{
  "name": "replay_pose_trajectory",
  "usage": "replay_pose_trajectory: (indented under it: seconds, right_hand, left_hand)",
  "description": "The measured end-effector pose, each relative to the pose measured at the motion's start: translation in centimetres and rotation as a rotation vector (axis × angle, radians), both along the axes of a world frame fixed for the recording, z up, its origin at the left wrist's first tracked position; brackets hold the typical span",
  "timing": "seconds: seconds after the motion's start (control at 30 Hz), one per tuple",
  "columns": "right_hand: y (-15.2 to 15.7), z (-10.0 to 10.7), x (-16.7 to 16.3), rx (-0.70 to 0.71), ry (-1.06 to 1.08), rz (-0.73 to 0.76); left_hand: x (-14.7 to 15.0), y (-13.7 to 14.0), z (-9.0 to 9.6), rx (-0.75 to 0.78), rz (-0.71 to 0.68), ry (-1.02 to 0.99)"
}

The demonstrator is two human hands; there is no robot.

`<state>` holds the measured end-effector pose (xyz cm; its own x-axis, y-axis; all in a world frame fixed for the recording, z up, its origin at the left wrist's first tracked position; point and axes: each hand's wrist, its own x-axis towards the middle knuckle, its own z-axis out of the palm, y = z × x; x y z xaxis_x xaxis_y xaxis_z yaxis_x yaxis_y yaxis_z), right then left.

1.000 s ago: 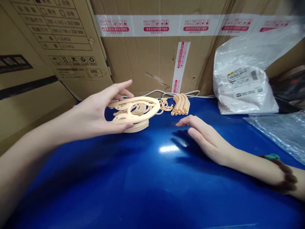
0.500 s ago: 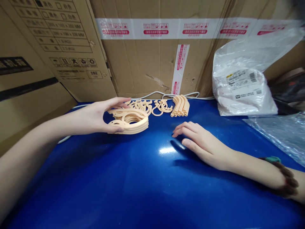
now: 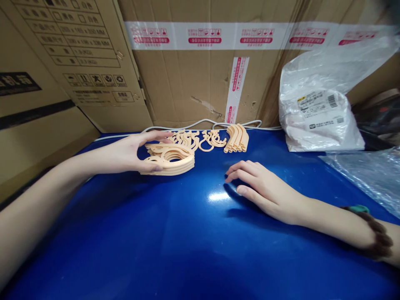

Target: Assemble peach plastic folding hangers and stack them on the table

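Observation:
My left hand (image 3: 125, 155) is wrapped round the left end of a stack of cream plastic hanger parts (image 3: 179, 166), its thumb along the front side and its fingers over the back. The pieces are curved, with round openings, and lie one on top of another. Right behind them are several cream plastic hooks (image 3: 206, 141), partly hidden by the stack and my fingers. Farther right stands a row of curved cream arm pieces (image 3: 236, 138). My right hand (image 3: 265, 189) hovers low over the blue tabletop (image 3: 187, 237), holding nothing, fingers apart and loosely bent.
Cardboard boxes (image 3: 187, 79) wall off the back and left of the table. A white cable (image 3: 203, 121) runs along the rear edge. At the back right sits a white plastic bag (image 3: 321, 125) with a label, and clear plastic wrap (image 3: 368, 175) lies in front of it.
My left hand has shifted very slightly to the left, still round the stack. My right hand and the hanger parts look almost the same.

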<state>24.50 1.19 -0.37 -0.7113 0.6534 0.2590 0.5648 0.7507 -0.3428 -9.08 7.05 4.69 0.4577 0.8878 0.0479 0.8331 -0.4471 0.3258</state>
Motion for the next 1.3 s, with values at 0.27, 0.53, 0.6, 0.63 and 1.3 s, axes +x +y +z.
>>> replay_pose_trajectory:
  seconds: [0.27, 0.53, 0.6, 0.63, 1.3]
  right_hand:
    - [0.0, 0.0, 0.0, -0.003, -0.021, 0.001]
    - [0.0, -0.2, 0.0, 0.008, -0.042, 0.002]
    - [0.0, -0.3, 0.0, 0.027, -0.058, -0.004]
    - [0.0, -0.4, 0.0, 0.040, -0.067, -0.007]
    - [0.0, -0.3, 0.0, 0.117, -0.099, 0.012]
  left_hand:
    - [0.0, 0.0, -0.4, -0.003, -0.016, 0.019]
    - [-0.8, 1.1, -0.9, -0.006, -0.027, 0.053]
    - [-1.0, 1.2, -1.0, -0.010, -0.026, 0.062]
    - [-1.0, 1.2, -1.0, -0.010, -0.025, 0.065]
    - [0.4, -0.3, -0.1, -0.068, 0.020, 0.008]
